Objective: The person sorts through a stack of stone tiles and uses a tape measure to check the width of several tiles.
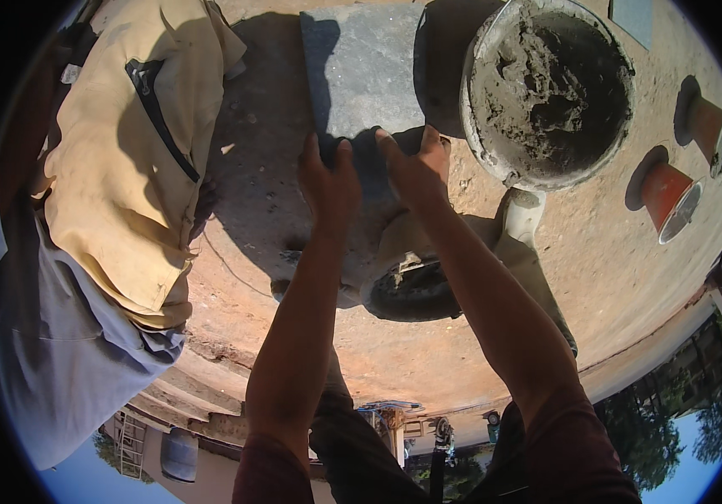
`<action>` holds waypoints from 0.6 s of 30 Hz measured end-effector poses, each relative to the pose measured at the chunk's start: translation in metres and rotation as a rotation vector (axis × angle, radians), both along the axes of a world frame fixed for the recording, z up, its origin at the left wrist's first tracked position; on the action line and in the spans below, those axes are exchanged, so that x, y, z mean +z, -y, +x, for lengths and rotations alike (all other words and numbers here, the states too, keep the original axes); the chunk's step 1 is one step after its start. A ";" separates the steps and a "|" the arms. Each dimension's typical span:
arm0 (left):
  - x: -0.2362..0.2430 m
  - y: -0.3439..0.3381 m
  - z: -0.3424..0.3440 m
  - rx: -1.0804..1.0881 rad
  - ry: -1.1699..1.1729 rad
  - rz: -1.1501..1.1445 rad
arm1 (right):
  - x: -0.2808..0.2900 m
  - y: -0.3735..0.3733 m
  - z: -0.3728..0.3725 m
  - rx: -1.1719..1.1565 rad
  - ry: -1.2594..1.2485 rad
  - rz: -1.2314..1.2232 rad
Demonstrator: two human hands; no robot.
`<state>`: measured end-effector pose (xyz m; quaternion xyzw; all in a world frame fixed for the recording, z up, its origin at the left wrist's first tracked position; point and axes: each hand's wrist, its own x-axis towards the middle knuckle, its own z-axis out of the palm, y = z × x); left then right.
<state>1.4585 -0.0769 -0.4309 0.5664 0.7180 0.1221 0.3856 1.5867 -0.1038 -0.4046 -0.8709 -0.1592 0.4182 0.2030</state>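
Left hand point(330, 181), right hand point(418, 172) pinching grey slab point(369, 71); forward-right of right hand, round basin point(469, 109), wet mortar point(529, 88) inside; farther right, orange tapered pot point(664, 191).

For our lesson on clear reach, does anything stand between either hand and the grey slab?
Nothing visible does: the left hand and right hand both grip the near end of the slab. The tub stands to the right, not between them.
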 end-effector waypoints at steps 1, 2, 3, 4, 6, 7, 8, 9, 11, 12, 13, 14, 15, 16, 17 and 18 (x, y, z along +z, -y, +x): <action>-0.003 -0.003 0.000 -0.026 -0.012 -0.010 | 0.000 -0.001 0.001 -0.009 -0.021 -0.010; -0.005 -0.006 -0.001 -0.053 -0.025 -0.021 | -0.001 -0.001 0.002 -0.015 -0.030 -0.027; -0.006 -0.008 -0.002 -0.079 -0.038 -0.031 | -0.001 -0.001 0.002 -0.020 -0.040 -0.044; -0.007 -0.008 -0.002 -0.089 -0.054 -0.028 | -0.001 -0.002 0.002 -0.027 -0.050 -0.061; -0.007 -0.009 -0.002 -0.108 -0.085 -0.023 | 0.002 -0.001 0.004 -0.016 -0.064 -0.059; -0.008 -0.010 -0.004 -0.123 -0.073 -0.040 | 0.005 -0.001 0.004 -0.012 -0.071 -0.057; -0.009 -0.012 -0.007 -0.138 -0.061 -0.057 | 0.003 -0.001 0.005 0.008 -0.070 -0.055; -0.010 -0.012 -0.009 -0.152 -0.048 -0.075 | 0.002 -0.001 0.006 0.028 -0.069 -0.053; -0.008 -0.012 -0.008 -0.149 -0.032 -0.072 | 0.001 -0.001 0.007 0.045 -0.067 -0.058; -0.007 -0.013 -0.007 -0.147 -0.024 -0.072 | 0.001 0.000 0.006 0.043 -0.067 -0.065; -0.007 -0.011 -0.008 -0.145 -0.025 -0.056 | 0.001 0.000 0.006 0.044 -0.067 -0.071; -0.008 -0.011 -0.009 -0.143 -0.026 -0.041 | 0.000 0.000 0.006 0.058 -0.071 -0.071; -0.009 -0.010 -0.009 -0.141 -0.027 -0.026 | -0.002 -0.001 0.008 0.071 -0.075 -0.072; -0.010 -0.010 -0.011 -0.153 -0.018 -0.013 | -0.002 -0.003 0.009 0.084 -0.078 -0.075; -0.011 -0.011 -0.013 -0.164 -0.009 -0.001 | -0.002 -0.004 0.010 0.082 -0.085 -0.065; -0.012 -0.010 -0.014 -0.175 -0.001 0.011 | -0.002 -0.005 0.011 0.079 -0.092 -0.056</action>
